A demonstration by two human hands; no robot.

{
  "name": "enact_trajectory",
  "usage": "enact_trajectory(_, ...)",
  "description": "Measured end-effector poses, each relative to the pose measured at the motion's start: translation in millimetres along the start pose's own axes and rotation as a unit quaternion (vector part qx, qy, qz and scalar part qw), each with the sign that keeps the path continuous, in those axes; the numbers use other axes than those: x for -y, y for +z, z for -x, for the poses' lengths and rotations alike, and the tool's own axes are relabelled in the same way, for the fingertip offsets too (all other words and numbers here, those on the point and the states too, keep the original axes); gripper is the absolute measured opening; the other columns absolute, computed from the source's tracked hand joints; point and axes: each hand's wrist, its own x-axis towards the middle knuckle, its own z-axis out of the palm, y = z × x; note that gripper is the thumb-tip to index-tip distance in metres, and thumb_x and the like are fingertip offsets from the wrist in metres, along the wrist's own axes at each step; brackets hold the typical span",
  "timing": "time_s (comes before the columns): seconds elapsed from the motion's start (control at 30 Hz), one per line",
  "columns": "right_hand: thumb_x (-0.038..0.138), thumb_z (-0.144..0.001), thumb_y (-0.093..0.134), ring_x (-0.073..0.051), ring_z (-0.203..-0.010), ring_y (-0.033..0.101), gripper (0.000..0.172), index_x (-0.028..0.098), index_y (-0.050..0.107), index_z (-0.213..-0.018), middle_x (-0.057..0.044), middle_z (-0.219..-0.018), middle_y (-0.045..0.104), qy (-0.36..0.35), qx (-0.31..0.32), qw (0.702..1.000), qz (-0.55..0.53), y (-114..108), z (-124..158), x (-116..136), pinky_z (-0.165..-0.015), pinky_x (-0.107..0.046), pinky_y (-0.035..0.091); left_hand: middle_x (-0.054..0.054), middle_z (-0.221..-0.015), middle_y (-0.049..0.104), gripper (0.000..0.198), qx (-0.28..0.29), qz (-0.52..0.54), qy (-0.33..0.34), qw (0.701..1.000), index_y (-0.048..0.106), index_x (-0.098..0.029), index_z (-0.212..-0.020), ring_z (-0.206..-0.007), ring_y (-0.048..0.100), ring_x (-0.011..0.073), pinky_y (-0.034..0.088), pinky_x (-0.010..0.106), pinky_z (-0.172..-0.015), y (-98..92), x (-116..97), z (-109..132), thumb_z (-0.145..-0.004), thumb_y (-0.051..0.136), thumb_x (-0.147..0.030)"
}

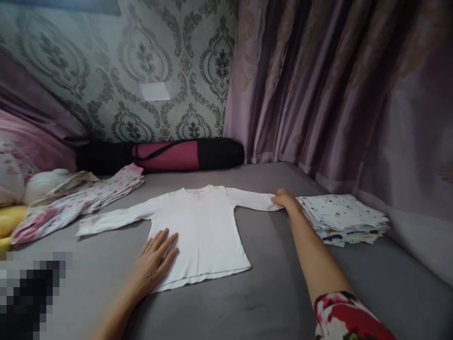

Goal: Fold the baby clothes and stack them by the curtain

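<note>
Head view. Landmark: the white shirt [201, 236], long-sleeved, spread flat on a gray sheet [272, 293], neckline away from the wearer, hem toward them, both sleeves out to the sides.

Right of the shirt, just past the end of its right-hand sleeve: a stack of folded clothes [343, 212], spotted white piece on top, some blue and yellow showing in the layers below. Right forearm crosses in front of the stack's near left edge.

Left of the shirt, beyond its other sleeve: a pink-and-white printed garment [106, 191], lying slantwise. Further left, a rounded white thing [46, 180] and a yellow thing [10, 221], cut by the frame edge; cannot tell what either is. Nearer than these, lower left of the shirt, a pixelated dark patch [30, 300], not identifiable.

Behind the shirt: a long pink-and-black bag [170, 156] with a dark strap, lying along the patterned wall [145, 52]. Behind and right, a purple curtain [300, 80] hangs to the sheet.

Hands. Left hand [157, 257]: palm down, fingers extended and slightly parted, resting on the shirt's left edge, above the hem; grips nothing. Right hand [284, 198]: closed, pinching the cuff of the shirt's right-hand sleeve, arm stretched forward. Red floral sleeve [348, 316] on that arm, well nearer than the shirt's cuff.
</note>
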Motion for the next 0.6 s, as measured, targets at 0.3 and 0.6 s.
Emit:
enact_trajectory(0.3, 0.031, -0.077, 0.066, -0.014, -0.057, 0.063, 0.015, 0.016, 0.064, -0.078, 0.000, -0.062, 0.066, -0.062, -0.041, 0.911, -0.405, 9, 16, 38, -0.051, -0.021, 0.047, 0.011, -0.139, 0.055, 0.047, 0.028, 0.008, -0.011, 1.000, 0.062, -0.025, -0.126, -0.129, 0.050, 0.0289, 0.041, 0.046, -0.105, -27.8, -17, -13, -0.093, 0.038, -0.049)
enact_trajectory(0.6, 0.021, -0.079, 0.067, -0.011, -0.049, 0.060, 0.010, 0.019, 0.059, -0.073, 0.006, -0.052, 0.062, 0.100, -0.058, 0.656, -0.746, 25, 21, 83, -0.048, -0.019, 0.050, 0.009, -0.103, 0.072, 0.034, 0.069, 0.054, 0.035, 0.996, 0.067, -0.020, -0.106, -0.091, 0.068, 0.0222, 0.048, 0.031, -0.080, -63.0, -76, -104, -0.095, 0.038, -0.036)
